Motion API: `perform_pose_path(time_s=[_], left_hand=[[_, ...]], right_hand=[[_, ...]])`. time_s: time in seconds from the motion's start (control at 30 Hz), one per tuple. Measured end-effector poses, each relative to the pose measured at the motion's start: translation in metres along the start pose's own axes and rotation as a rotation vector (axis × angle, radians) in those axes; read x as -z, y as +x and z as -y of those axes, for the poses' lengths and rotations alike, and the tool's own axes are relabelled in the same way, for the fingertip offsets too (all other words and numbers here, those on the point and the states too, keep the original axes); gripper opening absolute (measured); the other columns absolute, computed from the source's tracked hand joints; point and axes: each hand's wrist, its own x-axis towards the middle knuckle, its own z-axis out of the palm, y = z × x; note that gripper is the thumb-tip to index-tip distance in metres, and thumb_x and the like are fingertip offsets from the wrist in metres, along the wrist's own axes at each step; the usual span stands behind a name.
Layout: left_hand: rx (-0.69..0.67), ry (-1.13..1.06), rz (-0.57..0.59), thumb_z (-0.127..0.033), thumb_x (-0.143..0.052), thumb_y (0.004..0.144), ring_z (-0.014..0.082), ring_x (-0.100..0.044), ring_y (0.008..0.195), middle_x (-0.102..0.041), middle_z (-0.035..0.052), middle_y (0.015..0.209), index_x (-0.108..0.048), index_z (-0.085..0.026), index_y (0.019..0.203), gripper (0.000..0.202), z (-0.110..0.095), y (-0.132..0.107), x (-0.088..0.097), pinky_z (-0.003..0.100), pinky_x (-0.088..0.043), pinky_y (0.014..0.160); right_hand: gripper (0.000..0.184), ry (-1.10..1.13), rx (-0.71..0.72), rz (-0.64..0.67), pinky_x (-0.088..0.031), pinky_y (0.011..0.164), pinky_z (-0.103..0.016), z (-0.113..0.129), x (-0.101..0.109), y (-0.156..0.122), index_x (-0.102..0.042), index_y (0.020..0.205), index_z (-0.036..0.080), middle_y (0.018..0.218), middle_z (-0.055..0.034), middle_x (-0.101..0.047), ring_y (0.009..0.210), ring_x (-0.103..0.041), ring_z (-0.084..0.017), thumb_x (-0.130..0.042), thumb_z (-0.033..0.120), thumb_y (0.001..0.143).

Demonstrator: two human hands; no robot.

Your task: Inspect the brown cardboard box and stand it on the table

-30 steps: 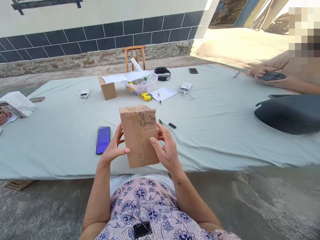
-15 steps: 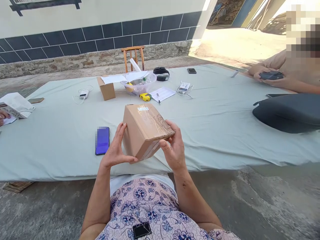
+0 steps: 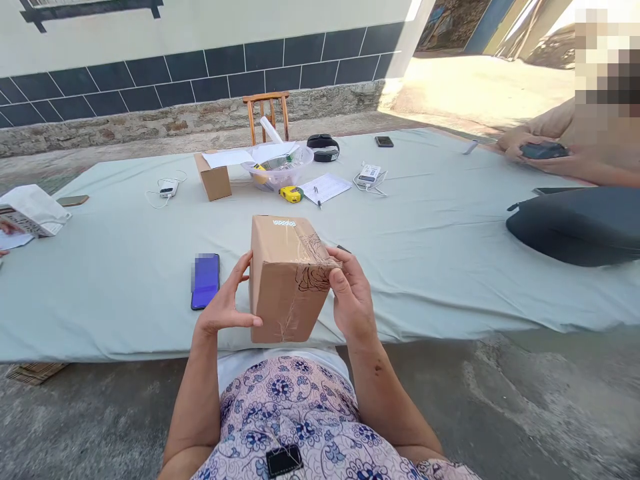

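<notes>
Basically, brown cardboard box (image 3: pixel 280 293) is tilted btwn L hand (image 3: pixel 220 310) & R hand (image 3: pixel 356 303), over near edge of pale-green cloth-covered worktop (image 3: pixel 440 273). Fingers grip opp. sides, prob. to steady it & share wt.

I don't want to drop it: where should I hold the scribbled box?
Probably by its left and right sides, coming in from both: the scribbled box is blocky and straight-edged, with flat walls and no handle showing.

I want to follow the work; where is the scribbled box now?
In the head view, the box is central, held between the left hand and right hand, right of the blue phone.
</notes>
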Motion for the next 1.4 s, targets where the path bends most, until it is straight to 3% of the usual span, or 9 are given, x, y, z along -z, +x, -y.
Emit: perform_pose_path(time_s=[0.17,0.3,0.5,0.73,0.93,1.1,1.4], left_hand=[[0.011,-0.106,0.043,-0.065,-0.091,0.063,0.0464,-0.028,0.160,-0.029,0.0112,0.176,-0.032,-0.034,0.168,0.124,0.007,-0.001,0.001,0.056,-0.034,0.126],[0.029,-0.249,0.027,-0.070,-0.090,0.062,0.0472,-0.028,0.160,-0.038,0.0105,0.172,-0.040,-0.033,0.164,0.120,0.005,0.000,-0.005,0.055,-0.036,0.125],[0.056,-0.487,-0.121,-0.072,-0.088,0.062,0.0465,-0.044,0.151,-0.053,0.0146,0.160,-0.052,-0.027,0.154,0.109,0.003,0.005,-0.019,0.054,-0.046,0.119],[0.146,-0.612,-0.355,-0.079,-0.083,0.060,0.0440,-0.060,0.138,-0.070,0.0165,0.137,-0.059,-0.023,0.141,0.101,0.005,0.012,-0.021,0.057,-0.054,0.111],[0.186,-0.693,-0.484,-0.078,-0.078,0.065,0.0393,-0.062,0.136,-0.073,0.0098,0.135,-0.065,-0.028,0.134,0.087,0.007,0.015,-0.020,0.054,-0.056,0.109],[0.222,-0.666,-0.480,-0.082,-0.073,0.069,0.0398,-0.063,0.135,-0.076,0.0106,0.130,-0.067,-0.026,0.131,0.084,0.010,0.013,-0.019,0.056,-0.055,0.109],[0.187,-0.649,-0.501,-0.082,-0.076,0.066,0.0404,-0.060,0.140,-0.078,0.0090,0.125,-0.066,-0.028,0.132,0.087,0.015,0.007,-0.016,0.057,-0.054,0.113]], right_hand=[[0.056,0.117,-0.036,0.044,-0.061,0.087,-0.043,-0.001,0.000,0.000,-0.064,0.125,0.031,0.105,-0.0064,-0.073,0.100,-0.071,-0.026,-0.066,0.073,0.089],[0.060,0.096,-0.015,0.046,-0.061,0.085,-0.042,-0.006,0.001,-0.001,-0.063,0.127,0.031,0.108,-0.0070,-0.071,0.096,-0.068,-0.025,-0.070,0.074,0.085],[0.059,0.022,0.015,0.095,-0.061,0.090,-0.041,-0.010,0.000,-0.005,-0.062,0.133,0.033,0.122,-0.0066,-0.069,0.094,-0.064,-0.020,-0.075,0.066,0.086],[0.063,-0.075,-0.001,0.176,-0.059,0.097,-0.043,-0.008,-0.004,-0.007,-0.062,0.137,0.030,0.129,-0.0112,-0.071,0.111,-0.070,-0.025,-0.075,0.066,0.087],[0.053,-0.116,0.042,0.249,-0.059,0.097,-0.043,-0.004,-0.004,-0.006,-0.066,0.130,0.029,0.132,-0.0117,-0.072,0.119,-0.070,-0.027,-0.071,0.065,0.091],[0.046,-0.155,0.084,0.284,-0.060,0.096,-0.043,0.002,-0.003,-0.005,-0.069,0.123,0.028,0.128,-0.0114,-0.073,0.119,-0.069,-0.027,-0.068,0.064,0.094],[0.051,-0.179,0.159,0.312,-0.059,0.098,-0.045,0.003,-0.002,-0.004,-0.069,0.121,0.027,0.121,-0.0106,-0.073,0.116,-0.068,-0.028,-0.072,0.068,0.090]])
